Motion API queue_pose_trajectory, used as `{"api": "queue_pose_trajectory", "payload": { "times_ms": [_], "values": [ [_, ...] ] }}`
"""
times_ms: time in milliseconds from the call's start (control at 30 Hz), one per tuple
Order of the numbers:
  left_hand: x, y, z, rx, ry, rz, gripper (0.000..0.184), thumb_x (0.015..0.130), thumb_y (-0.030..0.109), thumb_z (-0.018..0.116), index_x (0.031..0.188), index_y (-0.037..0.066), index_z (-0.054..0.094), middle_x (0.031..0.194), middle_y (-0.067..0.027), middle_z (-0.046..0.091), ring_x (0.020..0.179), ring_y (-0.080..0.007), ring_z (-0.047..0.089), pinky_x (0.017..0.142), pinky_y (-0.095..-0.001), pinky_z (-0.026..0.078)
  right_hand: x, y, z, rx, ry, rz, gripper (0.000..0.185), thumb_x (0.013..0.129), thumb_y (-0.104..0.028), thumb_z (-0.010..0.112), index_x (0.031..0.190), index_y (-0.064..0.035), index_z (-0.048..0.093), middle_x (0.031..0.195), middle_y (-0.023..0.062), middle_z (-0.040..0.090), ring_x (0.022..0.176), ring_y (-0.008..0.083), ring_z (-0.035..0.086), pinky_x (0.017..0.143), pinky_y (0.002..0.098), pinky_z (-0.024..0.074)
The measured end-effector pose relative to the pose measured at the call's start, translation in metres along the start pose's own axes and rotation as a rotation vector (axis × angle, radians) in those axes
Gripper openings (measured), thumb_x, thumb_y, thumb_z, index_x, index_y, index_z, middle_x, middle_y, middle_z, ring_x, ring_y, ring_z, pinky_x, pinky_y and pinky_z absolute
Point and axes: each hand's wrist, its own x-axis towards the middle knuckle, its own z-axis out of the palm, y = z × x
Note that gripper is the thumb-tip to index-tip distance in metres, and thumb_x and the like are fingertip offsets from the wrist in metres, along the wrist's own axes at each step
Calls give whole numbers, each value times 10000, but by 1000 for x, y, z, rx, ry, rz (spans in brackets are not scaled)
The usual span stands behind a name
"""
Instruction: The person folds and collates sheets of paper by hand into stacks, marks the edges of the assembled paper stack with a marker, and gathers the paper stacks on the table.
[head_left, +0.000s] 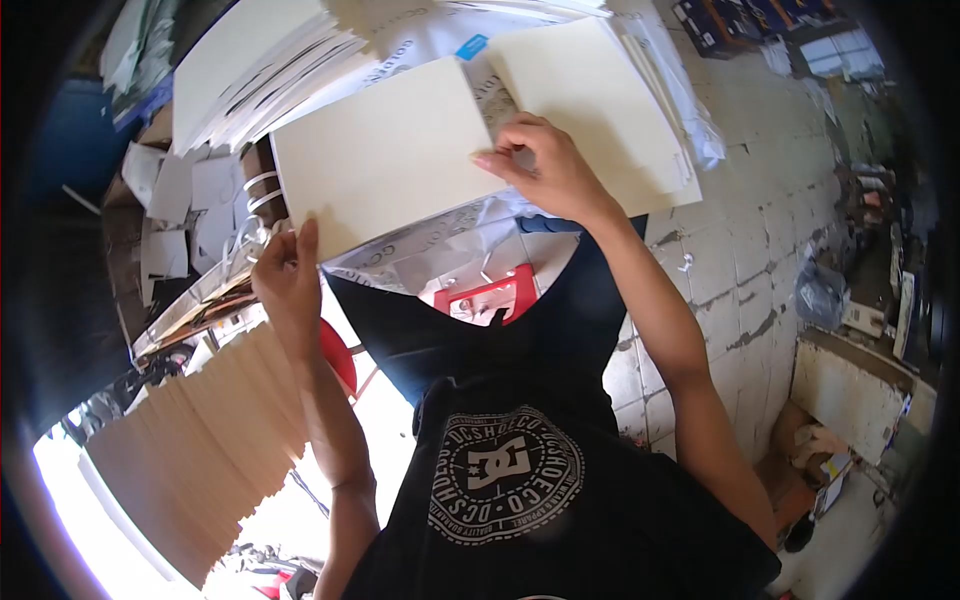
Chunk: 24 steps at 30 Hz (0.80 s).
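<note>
We have a flat, rectangular cream paper board (385, 140) lying along the near edge of a surface covered in white paper with dark lettering (405, 262), left of its middle. Our left hand (287, 265) has thumb and fingers pinched on the board's near left corner. Our right hand (545, 165) is at its right edge, fingers curled and thumb tip touching the board; we cannot tell whether they clamp it.

Just beyond the board, toward the far left corner of the surface, a thick, fanned stack of cream sheets (265, 60) crowds it. A second cream rectangular stack (590, 105) stands near its right side, leaving a narrow gap, with a small blue label (472, 46) near the gap's far end.

Farther out, we see white paper scraps (192, 195) at left, a tall tan stack of sheets (200, 440) below them, a red plastic frame (522, 290) between our knees and a worn tiled floor (745, 220) at right.
</note>
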Motion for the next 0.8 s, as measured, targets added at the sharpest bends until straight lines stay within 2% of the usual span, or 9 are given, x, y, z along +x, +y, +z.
{"api": "queue_pose_trajectory", "payload": {
  "times_ms": [67, 100, 200, 267, 333, 367, 533, 800],
  "values": [
    [-5, 9, 0, 44, 6, -3, 351, 900, 294, 701, 813, -45, 675, 656, -13, 577, 607, -68, 435, 559, -236, 328, -3, 1, -5, -9, 2, -23, 336, 854, -284, 726, 718, -20, 569, 754, 110, 575, 765, 276, 573, 721, 377, 462],
    [-1, -7, 4, -124, -13, -19, 323, 899, 270, 706, 876, -51, 693, 685, -3, 592, 621, -61, 450, 573, -225, 343, 1, -1, -3, -34, -13, -13, 334, 856, -281, 724, 719, -19, 567, 750, 107, 573, 758, 276, 571, 715, 378, 462],
    [-3, -18, -10, -230, -35, -83, 275, 889, 212, 718, 992, -42, 711, 719, -1, 622, 656, -35, 485, 610, -195, 372, 2, -5, 3, -7, 5, -23, 316, 861, -249, 722, 731, -11, 559, 737, 97, 565, 732, 260, 561, 696, 371, 458],
    [-5, -28, -15, -216, -78, 20, 291, 824, 145, 765, 1069, 1, 705, 825, -9, 647, 726, -58, 537, 627, -208, 394, 2, -6, 4, 9, -2, -8, 305, 860, -231, 724, 739, -6, 557, 741, 96, 565, 726, 243, 562, 692, 358, 459],
    [-9, -23, -20, -172, -143, 118, 426, 730, 77, 820, 1134, 38, 691, 927, -20, 647, 795, -87, 559, 660, -228, 423, 1, -9, 4, 28, -3, 10, 283, 860, -188, 724, 751, 4, 547, 746, 90, 560, 711, 214, 554, 688, 333, 458],
    [-13, -19, -19, -118, -95, 168, 430, 703, 76, 844, 1106, 34, 699, 894, -26, 666, 783, -89, 593, 665, -238, 447, 2, -10, 4, 23, -6, 11, 281, 861, -183, 723, 752, 5, 545, 747, 88, 558, 710, 211, 550, 689, 333, 457],
    [-22, -24, -10, -75, 66, 126, 279, 690, 67, 858, 937, 24, 737, 763, -42, 716, 674, -96, 654, 633, -228, 489, 2, -13, 3, -1, -31, 42, 273, 865, -159, 718, 759, 11, 533, 742, 80, 541, 703, 199, 530, 692, 328, 451],
    [-20, -34, -5, -108, 150, 188, 199, 684, 59, 862, 842, 4, 755, 740, -49, 727, 660, -93, 668, 638, -218, 505, 3, -15, 2, -8, -54, 80, 279, 872, -157, 713, 758, 14, 524, 732, 74, 522, 706, 192, 527, 695, 328, 447]
  ]
}}
